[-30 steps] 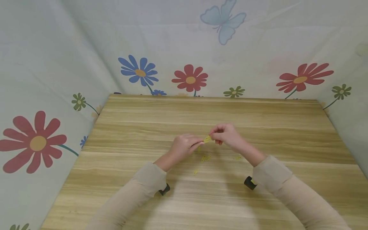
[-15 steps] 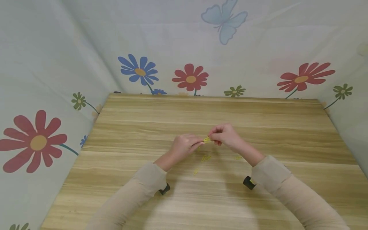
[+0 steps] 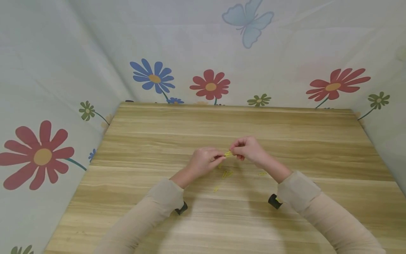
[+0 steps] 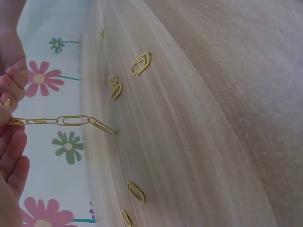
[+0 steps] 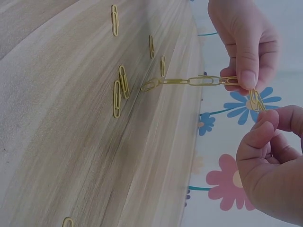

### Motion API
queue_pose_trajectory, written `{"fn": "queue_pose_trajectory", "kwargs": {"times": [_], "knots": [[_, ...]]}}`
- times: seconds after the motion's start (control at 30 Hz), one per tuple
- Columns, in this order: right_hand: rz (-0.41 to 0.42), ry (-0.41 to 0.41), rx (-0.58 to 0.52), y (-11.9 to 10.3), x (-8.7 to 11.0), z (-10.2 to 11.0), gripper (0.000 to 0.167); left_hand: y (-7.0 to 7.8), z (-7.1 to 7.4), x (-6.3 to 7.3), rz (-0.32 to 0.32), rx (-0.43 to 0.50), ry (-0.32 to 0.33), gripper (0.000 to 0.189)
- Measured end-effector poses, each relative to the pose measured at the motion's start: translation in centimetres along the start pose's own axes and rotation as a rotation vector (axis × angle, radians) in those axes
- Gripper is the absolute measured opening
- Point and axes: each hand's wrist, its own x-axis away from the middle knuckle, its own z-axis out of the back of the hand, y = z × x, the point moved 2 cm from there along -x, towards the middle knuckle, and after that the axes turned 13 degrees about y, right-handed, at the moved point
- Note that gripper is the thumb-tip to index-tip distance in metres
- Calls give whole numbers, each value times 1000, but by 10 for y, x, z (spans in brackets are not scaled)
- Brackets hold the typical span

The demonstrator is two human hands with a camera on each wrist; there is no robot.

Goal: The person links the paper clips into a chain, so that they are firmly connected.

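In the head view my left hand (image 3: pixel 204 161) and right hand (image 3: pixel 251 151) meet above the table's middle. Between thumb and fingers, the left hand pinches the top of a chain of linked yellow paper clips (image 5: pixel 203 81). This chain hangs toward the table; whether its lowest link touches the wood I cannot tell. A yellow paper clip (image 5: pixel 256 100) bridges both hands' fingertips, and my right thumb and fingers pinch its other end. Fingers partly hide how it joins the chain.
Loose yellow paper clips lie on the wooden table (image 3: pixel 158 134) below the hands, among them one clip (image 5: pixel 116 99) close beside another clip (image 5: pixel 124 81). A single clip (image 3: pixel 262 174) lies near the right wrist. A floral cloth (image 3: pixel 276 53) stands behind the table.
Both hands stay nearly in place. The paper clip between the fingertips shifts and turns slightly. The loose clips keep their places.
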Motion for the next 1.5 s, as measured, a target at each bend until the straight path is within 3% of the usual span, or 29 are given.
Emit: {"fn": "queue_pose_trajectory", "kwargs": {"times": [0.23, 0.53, 0.77, 1.5], "knots": [[-6, -2, -4, -1, 0, 1, 17, -2, -2, 1, 147, 121, -49, 10], [-11, -4, -11, -2, 1, 0, 17, -2, -1, 0, 203, 130, -69, 12], [-8, -4, -10, -2, 1, 0, 16, -2, -2, 0, 194, 106, -61, 9], [-31, 8, 21, 3, 1, 0, 14, 2, -2, -1, 50, 70, 12, 7]]}}
